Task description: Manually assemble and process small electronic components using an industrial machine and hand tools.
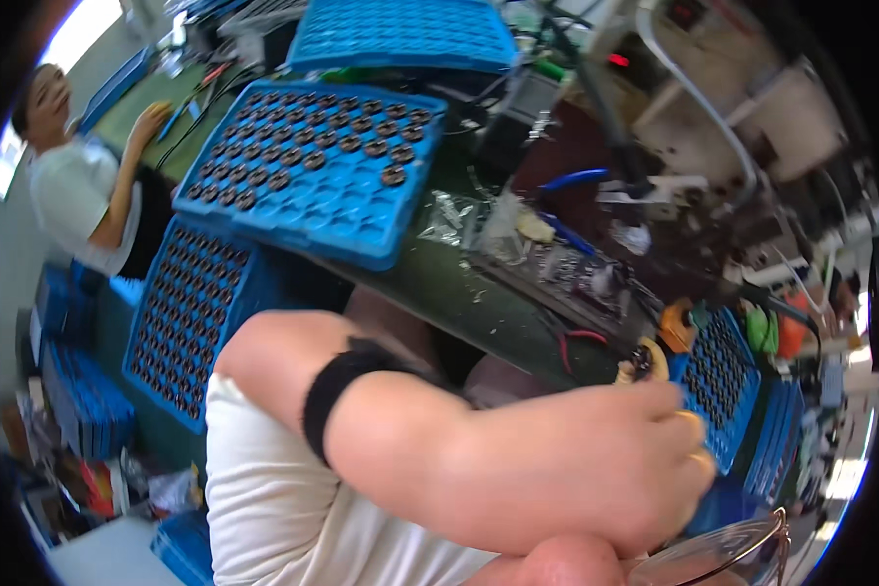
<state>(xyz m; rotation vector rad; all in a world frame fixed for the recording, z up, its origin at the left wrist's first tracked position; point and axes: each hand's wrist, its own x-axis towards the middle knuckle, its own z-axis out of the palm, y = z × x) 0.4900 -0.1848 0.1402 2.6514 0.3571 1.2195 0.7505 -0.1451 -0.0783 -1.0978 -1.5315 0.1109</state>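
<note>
My left arm, with a black band at the elbow, reaches across the view to the right. My left hand (pixel 635 454) is curled, its back toward me, with a yellow cover on a finger. Whatever its fingers may hold is hidden. Just beyond it, pale yellow-covered fingertips of what seems my right hand (pixel 658 363) close round a small dark round part (pixel 641 360). The rest of that hand is hidden behind the left one. An orange piece (pixel 676 327) sits close by, beside a blue tray of dark round parts (pixel 718 376).
A large blue tray (pixel 332 210), partly filled with copper-coloured round parts, lies on the green bench. Below it stands another filled tray (pixel 186 317). Blue-handled pliers (pixel 571 234), clear plastic scraps (pixel 449 217) and red-handled pliers (pixel 584 337) lie rightward. A co-worker (pixel 88 200) sits at left.
</note>
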